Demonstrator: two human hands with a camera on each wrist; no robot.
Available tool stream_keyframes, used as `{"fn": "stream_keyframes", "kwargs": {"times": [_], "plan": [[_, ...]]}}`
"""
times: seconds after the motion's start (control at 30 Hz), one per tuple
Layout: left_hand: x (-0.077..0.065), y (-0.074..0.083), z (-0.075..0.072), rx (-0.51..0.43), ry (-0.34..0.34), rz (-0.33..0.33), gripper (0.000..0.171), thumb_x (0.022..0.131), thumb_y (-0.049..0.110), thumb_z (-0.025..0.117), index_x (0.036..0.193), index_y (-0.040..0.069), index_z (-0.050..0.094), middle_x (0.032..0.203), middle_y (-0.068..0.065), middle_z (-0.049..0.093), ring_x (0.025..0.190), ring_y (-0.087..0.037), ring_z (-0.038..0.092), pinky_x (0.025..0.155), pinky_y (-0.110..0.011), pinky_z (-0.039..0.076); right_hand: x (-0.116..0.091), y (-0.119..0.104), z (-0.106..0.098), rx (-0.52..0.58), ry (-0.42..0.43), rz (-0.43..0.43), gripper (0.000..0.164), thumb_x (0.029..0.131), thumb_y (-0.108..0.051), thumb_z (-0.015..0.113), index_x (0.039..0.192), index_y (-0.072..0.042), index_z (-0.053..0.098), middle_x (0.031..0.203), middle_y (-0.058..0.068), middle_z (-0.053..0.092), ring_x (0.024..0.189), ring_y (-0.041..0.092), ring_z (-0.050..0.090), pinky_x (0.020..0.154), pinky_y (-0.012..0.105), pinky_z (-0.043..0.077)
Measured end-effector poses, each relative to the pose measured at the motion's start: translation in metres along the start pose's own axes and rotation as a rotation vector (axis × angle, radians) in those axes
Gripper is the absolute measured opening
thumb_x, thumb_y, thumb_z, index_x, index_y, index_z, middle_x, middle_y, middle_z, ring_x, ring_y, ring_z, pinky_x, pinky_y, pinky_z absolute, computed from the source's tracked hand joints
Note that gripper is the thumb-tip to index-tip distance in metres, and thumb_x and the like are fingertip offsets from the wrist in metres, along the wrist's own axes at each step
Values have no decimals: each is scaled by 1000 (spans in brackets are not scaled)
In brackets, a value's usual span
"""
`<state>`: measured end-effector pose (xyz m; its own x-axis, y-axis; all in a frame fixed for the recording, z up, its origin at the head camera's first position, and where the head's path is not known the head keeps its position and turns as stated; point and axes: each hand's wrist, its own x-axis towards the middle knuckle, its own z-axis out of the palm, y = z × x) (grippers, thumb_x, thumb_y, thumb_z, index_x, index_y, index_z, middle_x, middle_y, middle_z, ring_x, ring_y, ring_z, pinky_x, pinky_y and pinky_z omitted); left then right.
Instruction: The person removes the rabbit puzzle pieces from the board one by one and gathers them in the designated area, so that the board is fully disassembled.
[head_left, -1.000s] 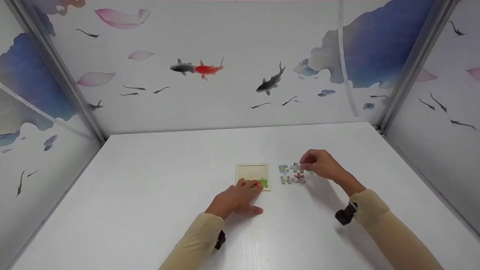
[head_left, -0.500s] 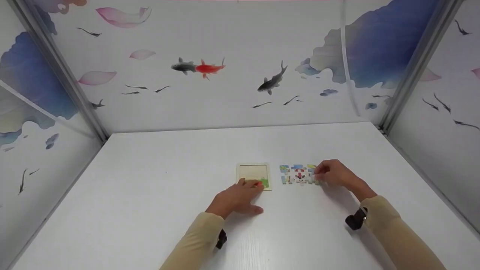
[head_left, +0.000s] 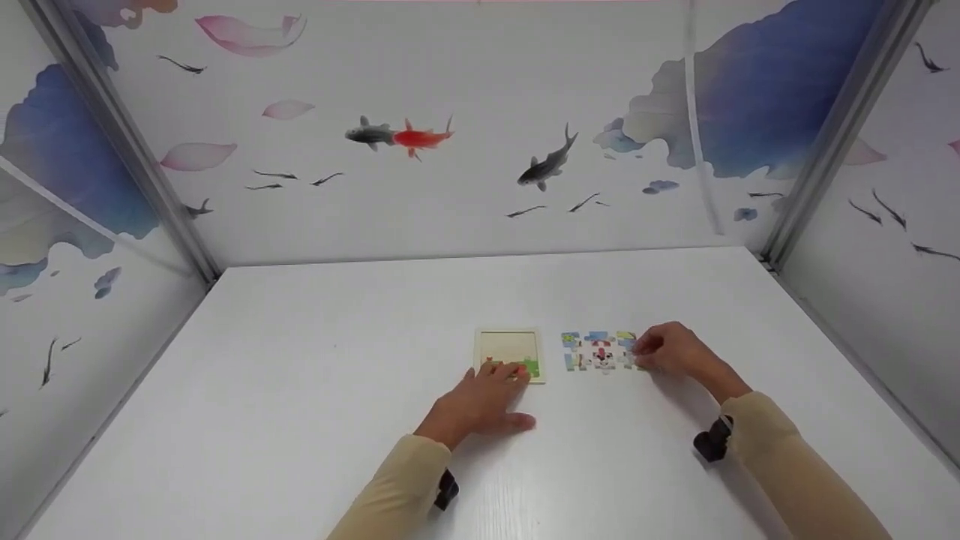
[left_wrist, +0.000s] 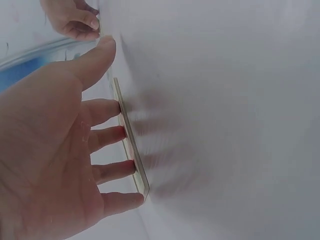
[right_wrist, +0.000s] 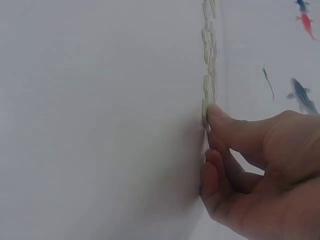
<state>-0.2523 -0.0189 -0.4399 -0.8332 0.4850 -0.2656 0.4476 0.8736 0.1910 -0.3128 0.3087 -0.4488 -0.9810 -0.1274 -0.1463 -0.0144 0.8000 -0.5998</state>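
The right hand [head_left: 671, 352] has been shifted to 3 o'clock of the puzzle pieces [head_left: 602, 358], two rows thereby exposed; an end piece [right_wrist: 204, 108] is apparently pinched; the frame [head_left: 542, 354], at their 9 o'clock, is touched by the left hand [head_left: 480, 403], fingers spread.

A white table [head_left: 337, 405] bears a tray [head_left: 510, 346] and puzzle pieces [head_left: 603, 358].

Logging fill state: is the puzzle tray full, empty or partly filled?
Partly filled. The head view shows the puzzle tray bare in its far part, green pieces along its near edge; the left hand hides some.
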Motion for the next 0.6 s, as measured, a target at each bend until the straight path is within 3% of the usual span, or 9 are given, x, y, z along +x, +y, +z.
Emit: {"fn": "stream_keyframes", "kwargs": {"times": [0.27,0.6], "plan": [[-7,14,6,-15,54,6,76,95,59,56,158,25,32,167,-1,26,156,-29,21,125,-56,18,6,-20,-2,23,25,-54,19,92,-11,71,107,1,70,102,15,68,89,22,55,73,28,47],[-5,25,7,-80,-54,-36,78,94,62,55,159,31,27,170,0,18,158,-24,13,128,-52,12,20,-72,11,61,-16,-167,21,93,-10,69,111,2,70,101,13,70,83,17,60,73,25,51]]}}
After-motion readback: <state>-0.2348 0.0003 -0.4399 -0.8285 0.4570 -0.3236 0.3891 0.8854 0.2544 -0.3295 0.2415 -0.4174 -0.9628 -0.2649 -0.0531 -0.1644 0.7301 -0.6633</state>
